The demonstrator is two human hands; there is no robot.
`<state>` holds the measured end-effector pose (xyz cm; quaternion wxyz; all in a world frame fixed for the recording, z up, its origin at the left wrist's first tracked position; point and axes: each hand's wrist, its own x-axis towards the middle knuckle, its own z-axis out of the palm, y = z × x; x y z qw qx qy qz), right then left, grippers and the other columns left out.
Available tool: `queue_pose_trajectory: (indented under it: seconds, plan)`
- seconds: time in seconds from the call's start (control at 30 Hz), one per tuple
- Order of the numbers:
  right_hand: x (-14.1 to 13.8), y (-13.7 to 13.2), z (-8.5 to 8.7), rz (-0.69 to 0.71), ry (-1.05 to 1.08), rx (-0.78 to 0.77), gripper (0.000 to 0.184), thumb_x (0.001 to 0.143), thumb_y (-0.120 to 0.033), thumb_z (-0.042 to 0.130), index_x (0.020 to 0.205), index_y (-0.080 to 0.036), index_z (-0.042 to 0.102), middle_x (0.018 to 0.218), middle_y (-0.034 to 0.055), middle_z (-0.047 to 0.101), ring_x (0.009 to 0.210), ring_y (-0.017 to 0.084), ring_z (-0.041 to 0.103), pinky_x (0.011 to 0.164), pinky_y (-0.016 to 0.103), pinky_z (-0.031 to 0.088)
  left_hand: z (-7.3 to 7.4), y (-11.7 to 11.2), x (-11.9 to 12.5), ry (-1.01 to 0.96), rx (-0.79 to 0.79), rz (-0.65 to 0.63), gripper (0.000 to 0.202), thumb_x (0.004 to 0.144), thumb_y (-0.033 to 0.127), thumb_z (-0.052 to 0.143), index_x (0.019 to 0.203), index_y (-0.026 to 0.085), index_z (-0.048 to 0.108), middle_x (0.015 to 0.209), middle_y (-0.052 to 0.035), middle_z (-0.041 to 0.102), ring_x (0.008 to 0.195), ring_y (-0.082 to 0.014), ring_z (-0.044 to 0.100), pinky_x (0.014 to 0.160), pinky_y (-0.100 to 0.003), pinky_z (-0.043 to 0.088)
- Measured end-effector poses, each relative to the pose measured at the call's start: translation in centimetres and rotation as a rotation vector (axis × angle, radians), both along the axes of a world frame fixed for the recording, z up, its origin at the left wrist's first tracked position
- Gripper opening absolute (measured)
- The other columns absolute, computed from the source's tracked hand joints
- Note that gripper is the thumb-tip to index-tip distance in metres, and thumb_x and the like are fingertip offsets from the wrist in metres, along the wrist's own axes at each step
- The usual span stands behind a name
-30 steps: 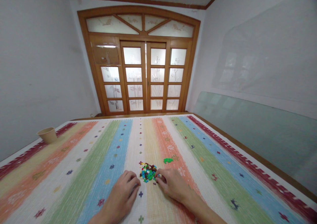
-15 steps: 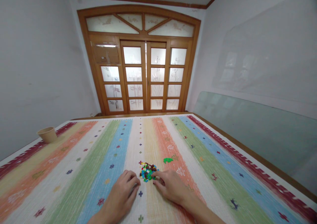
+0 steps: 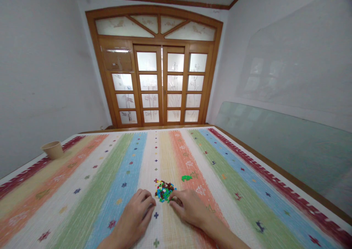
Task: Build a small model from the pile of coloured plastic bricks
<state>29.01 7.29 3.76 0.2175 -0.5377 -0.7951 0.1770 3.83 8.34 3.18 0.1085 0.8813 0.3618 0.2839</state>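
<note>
A small heap of tiny plastic pieces [image 3: 164,191], in green, blue, brown, yellow, red and white, lies on the striped cloth between my hands. At its right edge my right hand [image 3: 188,207] has thumb and index finger bent towards each other by the green pieces; what sits between the tips is too small to make out. My left hand [image 3: 139,210] rests on the cloth left of the heap, fingers curled in and nothing visible at their tips. Beyond my right hand lies a separate little group of bright green pieces [image 3: 186,178].
A tan cup [image 3: 52,150] stands at the far left of the table. The striped cloth [image 3: 104,190] covers the tabletop. A pale glass-like panel [image 3: 275,139] runs along the right side, and wooden doors [image 3: 162,84] stand behind the table.
The thumb and index finger of my right hand have shifted very slightly at the heap's edge. My left hand, the cup and the separate green group keep their places.
</note>
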Motion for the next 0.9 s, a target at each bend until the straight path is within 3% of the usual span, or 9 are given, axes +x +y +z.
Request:
queue_pose_trajectory:
  seconds: [0.43,0.63,0.9]
  plan:
    - [-0.3,-0.1,0.0,-0.027,-0.033,0.012,0.023,0.093,-0.031,0.061,0.108,-0.025,0.078,0.085,0.0037,0.08,0.078,0.02,0.074,0.069,0.026,0.04,0.5,0.0,0.1,-0.006,0.02,0.0,0.015,0.099,0.014,0.053,0.096,0.023,0.065,0.101,-0.0065,0.067,0.095,-0.0246,0.066,0.084,-0.037,0.055]
    - [-0.7,-0.3,-0.1,-0.083,-0.065,-0.006,0.027,0.092,-0.04,0.064,0.111,-0.026,0.077,0.095,0.0065,0.081,0.089,0.025,0.075,0.076,0.029,0.044,0.2,0.1,0.1,-0.039,0.04,0.0,0.015,0.096,0.012,0.056,0.095,0.024,0.066,0.1,-0.0053,0.068,0.093,-0.0233,0.067,0.082,-0.035,0.055]
    - [-1.1,-0.4,-0.2,-0.114,-0.076,-0.002,0.026,0.093,-0.04,0.063,0.11,-0.026,0.077,0.101,0.0072,0.082,0.094,0.026,0.076,0.078,0.029,0.045,0.2,0.0,0.1,-0.03,0.024,-0.001,0.015,0.098,0.014,0.054,0.094,0.023,0.065,0.1,-0.0061,0.067,0.094,-0.0238,0.066,0.083,-0.036,0.056]
